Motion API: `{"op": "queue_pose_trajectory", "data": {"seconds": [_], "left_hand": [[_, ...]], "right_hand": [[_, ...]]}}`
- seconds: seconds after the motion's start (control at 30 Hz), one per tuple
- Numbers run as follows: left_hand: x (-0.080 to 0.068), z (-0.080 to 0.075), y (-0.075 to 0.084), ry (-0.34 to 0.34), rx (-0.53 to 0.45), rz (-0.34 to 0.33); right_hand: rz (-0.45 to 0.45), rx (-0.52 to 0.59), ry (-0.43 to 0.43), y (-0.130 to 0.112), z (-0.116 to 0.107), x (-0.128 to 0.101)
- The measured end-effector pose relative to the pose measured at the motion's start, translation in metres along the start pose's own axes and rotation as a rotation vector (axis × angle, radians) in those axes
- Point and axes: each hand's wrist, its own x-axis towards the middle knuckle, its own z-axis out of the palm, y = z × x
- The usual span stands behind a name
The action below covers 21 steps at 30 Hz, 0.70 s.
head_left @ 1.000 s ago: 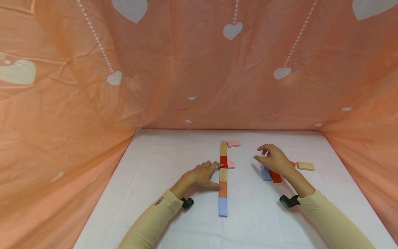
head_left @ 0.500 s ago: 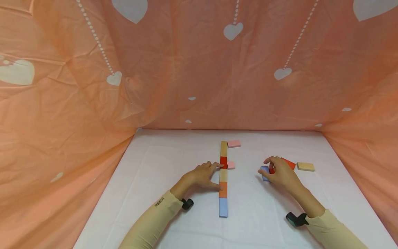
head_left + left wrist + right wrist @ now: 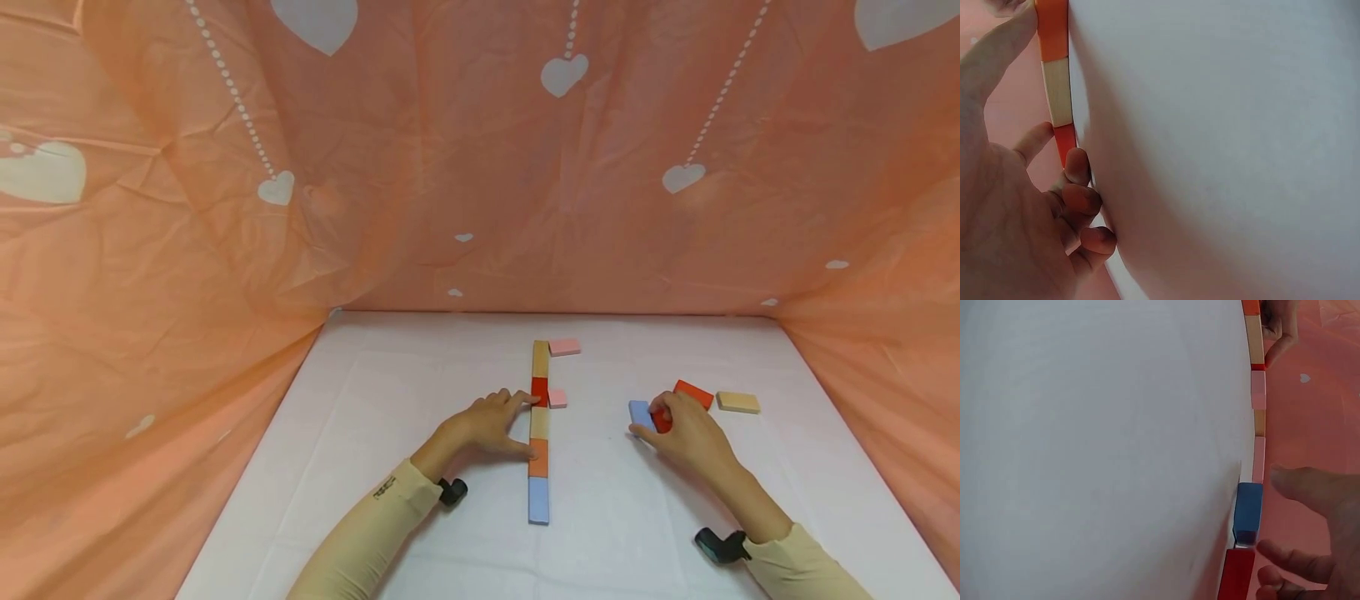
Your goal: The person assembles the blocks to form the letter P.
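right hand (image 3: 686,433) is now sitting low on the table (image 3: 420,392), fingers curling onto the red block (image 3: 692,393) with the blue block (image 3: 640,414) touching its fingertips on the inner side. a second ago this hand was hovering open above the pair; half a second ago it was already dropping onto them. the grip looks like a light pinch on the near end of the red block, though the head view is hiding how far the thumb wraps. in the right wrist view the blue block (image 3: 1247,511) and red block (image 3: 1235,575) are lying end to end just beside the fingers (image 3: 1285,553).

left hand (image 3: 487,423) is not moving across the three head frames: fingers mostly straight, fingertips pressing the side of the block row (image 3: 538,429), index at the red segment, thumb at the orange one. nothing enclosed in that grip. left wrist view confirms the fingertips (image 3: 1077,165) touching the row edge.

beyond the right grip, outward: a tan block (image 3: 738,402), apart from the red one. beyond the left grip, across the row: two pink blocks (image 3: 564,346), the smaller one touching the row.

judgement: the change reads as a pick starting on the red block while the left hand is steadying the row.
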Motion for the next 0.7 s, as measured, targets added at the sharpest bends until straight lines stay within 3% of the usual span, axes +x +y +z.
{"op": "queue_pose_trajectory", "data": {"seconds": [0.7], "left_hand": [[0.002,0.001,-0.001,-0.002,0.017,0.003]], "right_hand": [[-0.060,-0.088,-0.015,-0.003,0.008,0.013]]}}
